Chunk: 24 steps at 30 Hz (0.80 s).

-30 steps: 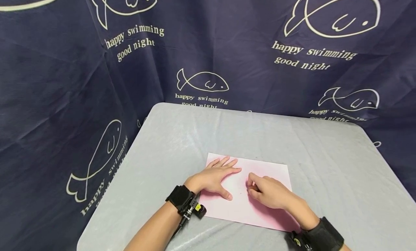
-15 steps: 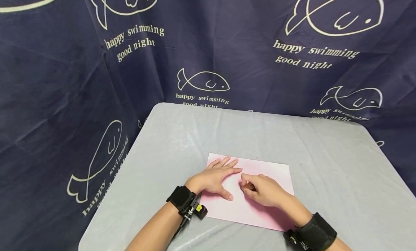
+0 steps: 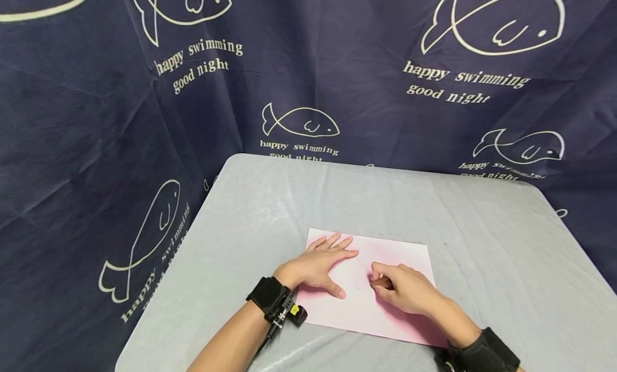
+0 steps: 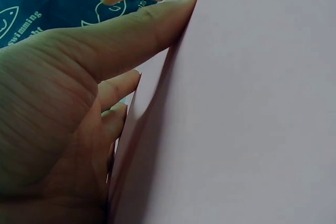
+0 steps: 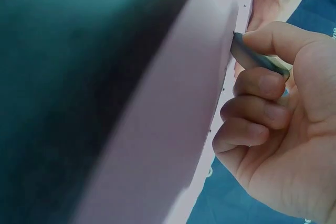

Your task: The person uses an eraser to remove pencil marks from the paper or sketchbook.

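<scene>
Since half a second ago the right hand [image 3: 407,289] has slid a little rightward and toward the person across the pink paper [image 3: 400,254], away from the left hand [image 3: 315,265], which has not moved. The right hand's fingers are curled, pinching a short dark pen-like stub [image 5: 257,59] whose tip touches the sheet. The left hand lies flat – fingers straight and spread, pressing the paper's left part down, gripping nothing. The paper lies on the near middle of the counter [image 3: 270,200], which is covered in a pale grey cloth. Behind and to the left hangs a dark blue curtain [image 3: 96,120] printed with white fish outlines and the words "happy swimming good night" – black straps circle both wrists
</scene>
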Tool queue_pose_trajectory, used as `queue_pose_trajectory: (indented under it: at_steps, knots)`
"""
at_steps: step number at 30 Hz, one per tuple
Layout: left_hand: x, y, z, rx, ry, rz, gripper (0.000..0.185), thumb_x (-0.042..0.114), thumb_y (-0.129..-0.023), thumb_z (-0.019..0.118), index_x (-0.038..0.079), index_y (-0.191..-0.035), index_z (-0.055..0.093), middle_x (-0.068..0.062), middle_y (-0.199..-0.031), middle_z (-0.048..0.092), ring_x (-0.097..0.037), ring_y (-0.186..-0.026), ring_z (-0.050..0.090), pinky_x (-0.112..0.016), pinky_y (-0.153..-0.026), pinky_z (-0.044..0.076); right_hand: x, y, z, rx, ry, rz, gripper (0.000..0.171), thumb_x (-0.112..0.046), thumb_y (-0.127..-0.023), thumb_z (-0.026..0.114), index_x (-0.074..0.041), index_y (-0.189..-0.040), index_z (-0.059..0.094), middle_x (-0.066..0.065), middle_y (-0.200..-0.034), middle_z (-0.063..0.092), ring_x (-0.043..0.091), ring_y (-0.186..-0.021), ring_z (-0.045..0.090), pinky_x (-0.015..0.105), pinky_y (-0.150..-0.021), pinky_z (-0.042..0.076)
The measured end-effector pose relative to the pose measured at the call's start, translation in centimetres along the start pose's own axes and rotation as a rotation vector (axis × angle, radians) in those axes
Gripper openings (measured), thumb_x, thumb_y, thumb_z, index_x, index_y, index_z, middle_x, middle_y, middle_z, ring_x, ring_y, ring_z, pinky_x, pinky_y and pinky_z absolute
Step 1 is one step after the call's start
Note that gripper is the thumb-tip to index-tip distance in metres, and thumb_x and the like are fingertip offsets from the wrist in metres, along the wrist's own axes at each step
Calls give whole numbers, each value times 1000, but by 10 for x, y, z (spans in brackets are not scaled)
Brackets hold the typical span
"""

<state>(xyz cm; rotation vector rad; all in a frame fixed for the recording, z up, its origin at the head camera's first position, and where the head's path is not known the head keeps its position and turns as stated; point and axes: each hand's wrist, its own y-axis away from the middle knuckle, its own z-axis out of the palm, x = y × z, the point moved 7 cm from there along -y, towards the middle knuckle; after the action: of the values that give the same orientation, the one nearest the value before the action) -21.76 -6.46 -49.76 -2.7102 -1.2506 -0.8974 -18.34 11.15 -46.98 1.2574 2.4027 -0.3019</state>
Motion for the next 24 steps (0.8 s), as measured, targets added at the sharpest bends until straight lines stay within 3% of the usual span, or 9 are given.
queue_pose_trajectory:
  at_steps: [18, 24]
  knots:
    - [1, 0, 0, -2, 9, -7, 100, 52, -76, 85, 35, -160, 35, 10, -174, 10, -15, -162, 0, -42, -133, 1, 24, 32, -16, 13, -70, 10, 31, -7, -86, 73, -29, -83, 52, -22, -61, 23, -7, -56, 22, 15, -52, 17]
    - [1, 0, -1, -3, 15, -1, 100, 52, -75, 86, 34, -160, 35, 10, -174, 10, -15, -162, -1, -42, -132, 0, 29, 30, -17, -53, -180, 2, 20, -12, -95, 69, -24, -88, 55, -22, -62, 30, -7, -56, 26, 14, -51, 22]
